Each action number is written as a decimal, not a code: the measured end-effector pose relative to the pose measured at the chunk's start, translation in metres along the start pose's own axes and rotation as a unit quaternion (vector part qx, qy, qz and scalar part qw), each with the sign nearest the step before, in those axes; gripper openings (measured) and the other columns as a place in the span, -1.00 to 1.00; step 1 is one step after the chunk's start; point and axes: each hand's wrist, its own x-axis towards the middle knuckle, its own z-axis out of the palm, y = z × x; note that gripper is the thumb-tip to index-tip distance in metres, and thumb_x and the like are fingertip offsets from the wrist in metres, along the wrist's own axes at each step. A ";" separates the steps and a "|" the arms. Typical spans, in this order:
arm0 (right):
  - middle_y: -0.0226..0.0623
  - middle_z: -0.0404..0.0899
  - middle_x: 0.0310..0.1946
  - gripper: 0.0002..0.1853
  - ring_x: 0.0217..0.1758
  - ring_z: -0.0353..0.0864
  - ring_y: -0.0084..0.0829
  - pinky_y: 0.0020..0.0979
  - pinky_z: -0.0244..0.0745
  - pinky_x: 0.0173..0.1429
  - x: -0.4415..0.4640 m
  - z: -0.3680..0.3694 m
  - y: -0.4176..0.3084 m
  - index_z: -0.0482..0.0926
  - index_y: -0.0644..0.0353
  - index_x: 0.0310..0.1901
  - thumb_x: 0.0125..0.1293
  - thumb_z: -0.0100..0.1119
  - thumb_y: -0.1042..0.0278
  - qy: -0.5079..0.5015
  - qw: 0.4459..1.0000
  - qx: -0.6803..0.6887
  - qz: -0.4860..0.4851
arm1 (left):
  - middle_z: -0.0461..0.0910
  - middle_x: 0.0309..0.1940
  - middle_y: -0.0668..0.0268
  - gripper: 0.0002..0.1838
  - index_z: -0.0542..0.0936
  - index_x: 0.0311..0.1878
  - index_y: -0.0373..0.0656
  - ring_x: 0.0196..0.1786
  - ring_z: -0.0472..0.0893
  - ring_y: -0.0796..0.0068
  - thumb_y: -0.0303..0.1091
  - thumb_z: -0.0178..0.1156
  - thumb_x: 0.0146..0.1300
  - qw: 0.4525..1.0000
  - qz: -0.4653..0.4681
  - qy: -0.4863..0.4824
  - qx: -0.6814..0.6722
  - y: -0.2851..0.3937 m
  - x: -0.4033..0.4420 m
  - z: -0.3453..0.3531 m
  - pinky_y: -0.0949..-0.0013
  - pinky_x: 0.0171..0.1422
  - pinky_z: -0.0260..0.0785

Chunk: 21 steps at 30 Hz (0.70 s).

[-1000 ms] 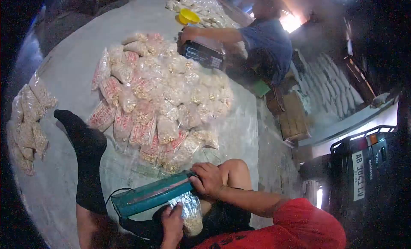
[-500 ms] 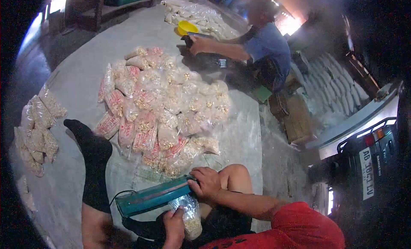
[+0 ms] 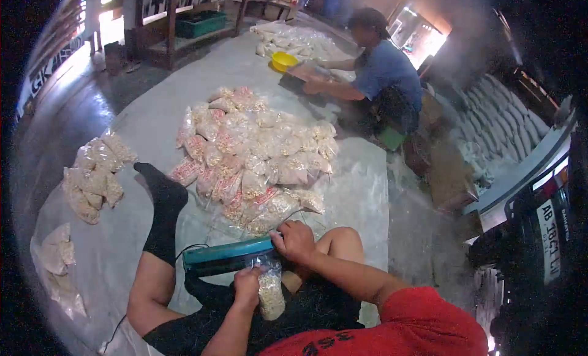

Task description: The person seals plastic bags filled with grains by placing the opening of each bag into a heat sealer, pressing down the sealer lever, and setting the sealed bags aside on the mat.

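Note:
A long teal bar-shaped device (image 3: 229, 256) with a cable lies across my lap. My right hand (image 3: 295, 241) is wrapped round its right end, thumb on top. Below the device, my left hand (image 3: 247, 287) grips the upper part of a clear plastic bag (image 3: 271, 298) filled with pale pieces. The bag's top reaches the front edge of the device. Just beyond is a large pile of similar filled bags (image 3: 254, 154), some with red print.
Smaller groups of filled bags (image 3: 92, 178) lie at the left, beside my black-socked foot (image 3: 162, 190). A co-worker (image 3: 389, 74) in blue sits at the back near a yellow bowl (image 3: 283, 61). Cardboard boxes (image 3: 450, 172) and a vehicle (image 3: 545, 233) stand at the right.
The view has tilted up, showing more of the room. My left hand still holds the bag at the device. The co-worker's hands have moved and now hold a flat panel-like object.

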 end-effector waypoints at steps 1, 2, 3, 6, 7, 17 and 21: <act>-0.05 0.65 -0.32 -0.63 -0.22 0.66 0.02 0.01 0.54 -0.11 0.000 0.000 0.000 0.71 0.18 -0.25 0.35 0.18 -0.01 0.004 1.000 0.006 -0.006 | 0.75 -0.23 0.13 -0.81 0.72 -0.20 -0.35 -0.29 0.72 0.25 -0.51 0.16 0.23 1.000 0.008 0.005 0.002 0.000 0.002 -0.001 0.21 -0.16 0.58; -0.05 0.66 -0.31 -0.60 -0.22 0.66 0.02 0.01 0.55 -0.11 -0.001 0.001 0.000 0.72 0.17 -0.26 0.37 0.15 -0.04 -0.004 1.000 -0.009 0.004 | 0.75 -0.23 0.12 -0.81 0.73 -0.21 -0.33 -0.27 0.73 0.24 -0.49 0.16 0.23 0.999 0.024 -0.002 0.042 0.000 0.003 -0.002 0.19 -0.13 0.58; -0.05 0.67 -0.31 -0.57 -0.21 0.66 0.02 0.02 0.55 -0.11 -0.002 0.002 0.000 0.74 0.15 -0.27 0.39 0.11 -0.07 -0.014 0.999 -0.025 0.014 | 0.75 -0.23 0.10 -0.81 0.73 -0.22 -0.32 -0.24 0.73 0.24 -0.47 0.16 0.23 0.996 0.037 -0.009 0.081 0.008 -0.004 0.002 0.18 -0.09 0.58; 0.01 0.69 -0.26 -0.51 -0.17 0.68 0.06 0.05 0.56 -0.07 0.000 -0.017 -0.012 0.74 0.16 -0.30 0.38 0.07 -0.14 -0.065 0.996 -0.028 0.063 | 0.70 -0.34 0.15 -0.88 0.71 -0.24 -0.29 -0.34 0.68 0.27 -0.49 0.22 0.24 0.982 0.090 -0.043 0.158 0.006 0.000 -0.002 0.14 -0.21 0.53; 0.05 0.69 -0.27 -0.49 -0.15 0.68 0.08 0.07 0.56 -0.05 0.004 -0.022 -0.019 0.74 0.17 -0.31 0.37 0.07 -0.16 -0.112 0.987 -0.036 0.107 | 0.69 -0.35 0.15 -0.89 0.70 -0.24 -0.29 -0.36 0.68 0.25 -0.50 0.23 0.23 0.978 0.105 -0.044 0.174 0.001 0.003 -0.005 0.12 -0.24 0.54; 0.20 0.51 0.19 -0.34 0.33 0.40 0.23 0.09 0.23 0.44 -0.056 -0.100 -0.042 0.41 0.30 0.33 0.37 0.28 -0.01 0.248 0.963 0.092 -0.041 | 0.69 -0.32 0.16 -0.81 0.65 -0.19 -0.35 -0.33 0.68 0.32 -0.37 0.23 0.40 0.997 0.009 -0.062 -0.036 0.009 -0.002 0.006 0.21 -0.23 0.55; 0.20 0.55 0.13 -0.35 0.23 0.53 0.15 -0.02 0.36 0.39 -0.135 -0.074 -0.024 0.38 0.33 0.31 0.42 0.23 -0.04 -0.038 0.957 0.256 0.127 | 0.69 -0.31 0.18 -0.84 0.64 -0.16 -0.31 -0.28 0.70 0.31 -0.39 0.18 0.42 0.997 0.013 -0.067 -0.023 0.007 -0.003 0.008 0.21 -0.17 0.59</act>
